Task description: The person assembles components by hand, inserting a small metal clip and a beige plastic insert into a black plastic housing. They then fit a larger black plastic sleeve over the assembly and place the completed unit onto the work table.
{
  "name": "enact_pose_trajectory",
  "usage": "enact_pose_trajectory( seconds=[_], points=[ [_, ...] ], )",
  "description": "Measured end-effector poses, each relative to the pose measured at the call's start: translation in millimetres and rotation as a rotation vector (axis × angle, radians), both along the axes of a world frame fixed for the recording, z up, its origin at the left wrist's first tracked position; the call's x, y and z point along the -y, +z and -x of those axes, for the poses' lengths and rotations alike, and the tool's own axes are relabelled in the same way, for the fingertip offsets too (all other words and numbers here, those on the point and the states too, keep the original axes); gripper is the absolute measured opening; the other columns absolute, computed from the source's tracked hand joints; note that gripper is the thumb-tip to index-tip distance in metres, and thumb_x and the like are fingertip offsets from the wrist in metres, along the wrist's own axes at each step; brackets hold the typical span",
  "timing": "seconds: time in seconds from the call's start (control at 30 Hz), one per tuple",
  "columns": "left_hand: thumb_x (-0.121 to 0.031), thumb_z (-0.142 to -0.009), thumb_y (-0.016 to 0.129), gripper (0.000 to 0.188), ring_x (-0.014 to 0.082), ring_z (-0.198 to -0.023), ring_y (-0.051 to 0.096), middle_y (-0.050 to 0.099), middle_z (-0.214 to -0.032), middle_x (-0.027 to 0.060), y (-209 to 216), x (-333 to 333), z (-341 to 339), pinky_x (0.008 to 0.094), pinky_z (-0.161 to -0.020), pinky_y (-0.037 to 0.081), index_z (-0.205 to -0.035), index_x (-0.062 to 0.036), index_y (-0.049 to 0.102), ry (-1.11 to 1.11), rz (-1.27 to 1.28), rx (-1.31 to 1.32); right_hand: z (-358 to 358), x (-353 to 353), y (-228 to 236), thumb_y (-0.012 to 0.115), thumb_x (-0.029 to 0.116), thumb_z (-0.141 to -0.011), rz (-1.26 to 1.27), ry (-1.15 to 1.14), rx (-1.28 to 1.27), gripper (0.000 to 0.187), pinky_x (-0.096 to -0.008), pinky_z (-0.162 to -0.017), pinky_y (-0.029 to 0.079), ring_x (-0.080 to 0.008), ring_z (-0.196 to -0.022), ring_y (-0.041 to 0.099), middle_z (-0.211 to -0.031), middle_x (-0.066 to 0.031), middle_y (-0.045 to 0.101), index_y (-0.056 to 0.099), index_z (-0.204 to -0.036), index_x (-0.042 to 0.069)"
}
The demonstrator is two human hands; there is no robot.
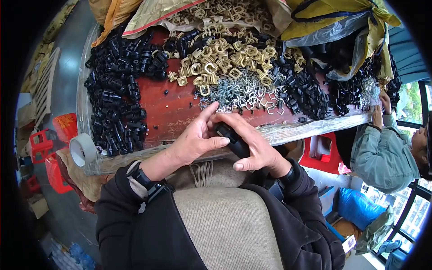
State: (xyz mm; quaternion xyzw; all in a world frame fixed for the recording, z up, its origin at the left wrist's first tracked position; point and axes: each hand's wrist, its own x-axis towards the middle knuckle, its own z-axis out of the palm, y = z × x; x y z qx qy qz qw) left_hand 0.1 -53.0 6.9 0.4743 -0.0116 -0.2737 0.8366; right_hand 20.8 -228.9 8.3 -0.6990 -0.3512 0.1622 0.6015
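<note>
Black tubular part (pixel 236 143) slants from beside the left thumb down toward the right palm. Left of it, the left hand (pixel 194 137) has thumb and forefinger apart, any grip unclear; right of it, the nearer right hand (pixel 257 147) has its fingers curled around it.

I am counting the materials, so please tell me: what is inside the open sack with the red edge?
Beige loops show in the mouth of the sack. Deeper layers are covered by these loops, and the picture's edge cuts off the rest.
</note>
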Motion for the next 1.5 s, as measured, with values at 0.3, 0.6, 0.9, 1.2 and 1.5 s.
enact_pose_trajectory(
  seconds=[0.3, 0.6, 0.9, 1.2, 1.5],
  points=[
    [-0.001, -0.067, 0.064, 0.087, 0.0169, -0.103, 0.041, 0.038, -0.116, 0.0123, -0.7, 0.9, -1.2, 0.0288, -0.088, 0.035, -0.128, 0.0048, 0.001, 0.038, 0.029, -0.200, -6.5, -6.9, -5.6, 0.055, 0.050, -0.064, -0.032, 0.005, 0.111, 0.077, -0.0363, -0.083, 0.035, -0.0286, -0.095, 0.047, -0.105, -0.0174, 0.048, 0.037, -0.115, -0.004],
    [-0.008, -0.072, 0.055, 0.075, 0.0176, -0.103, 0.043, 0.043, -0.110, 0.0111, 8.5, -8.5, 11.2, 0.0286, -0.086, 0.035, -0.128, 0.0015, 0.007, 0.000, 0.138, -0.245, 13.0, -4.7, 6.8, 0.050, 0.054, -0.065, -0.095, -0.149, 0.103, 0.072, -0.0349, -0.080, 0.037, -0.0257, -0.087, 0.051, -0.092, -0.0155, 0.054, 0.046, -0.105, -0.005],
    [-0.025, -0.073, 0.046, 0.066, 0.0215, -0.103, 0.043, 0.041, -0.114, 0.0149, 17.0, 2.5, -6.0, 0.0325, -0.091, 0.031, -0.127, -0.0025, 0.016, 0.137, 0.058, -0.005, 23.4, -23.8, 17.2, 0.053, 0.055, -0.062, -0.109, -0.079, 0.120, 0.065, -0.0318, -0.075, 0.040, -0.0236, -0.081, 0.053, -0.085, -0.0125, 0.056, 0.053, -0.091, -0.003],
    [-0.031, -0.069, 0.048, 0.072, 0.0206, -0.105, 0.039, 0.040, -0.113, 0.0151, 26.8, 7.6, -15.8, 0.0313, -0.092, 0.026, -0.128, -0.0032, 0.016, 0.100, 0.152, 0.128, 9.0, -34.6, 22.5, 0.063, 0.041, -0.061, -0.099, 0.040, 0.038, 0.047, -0.0284, -0.067, 0.042, -0.0197, -0.073, 0.054, -0.079, -0.0074, 0.054, 0.053, -0.086, 0.002],
    [-0.031, -0.069, 0.050, 0.069, 0.0202, -0.105, 0.040, 0.040, -0.113, 0.0142, 24.1, 20.5, -5.1, 0.0313, -0.092, 0.027, -0.126, -0.0037, 0.021, 0.096, 0.172, 0.154, 11.8, -24.0, 27.5, 0.061, 0.039, -0.062, -0.145, 0.045, -0.097, 0.042, -0.0259, -0.063, 0.041, -0.0170, -0.067, 0.053, -0.073, -0.0050, 0.054, 0.054, -0.083, 0.002]
  ],
)
